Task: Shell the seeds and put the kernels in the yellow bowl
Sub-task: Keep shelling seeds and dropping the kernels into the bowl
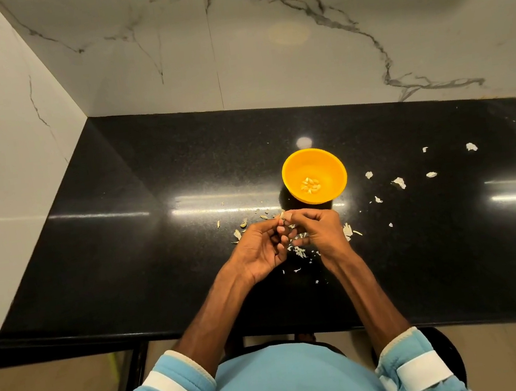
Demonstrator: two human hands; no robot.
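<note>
A yellow bowl [292,164] stands on the black counter [150,183], with several pale kernels [310,185] lying in its bottom. Just in front of the bowl my left hand [259,249] and my right hand [319,231] meet fingertip to fingertip. Between the tips they pinch a small pale seed [283,214], held a little above the counter. Broken shell pieces [299,251] lie on the counter under and around both hands.
Whitish scraps [398,182] are scattered over the counter to the right of the bowl. Marble walls close the counter at the back and on the left. The counter's front edge runs below my forearms, with a dark stool under me.
</note>
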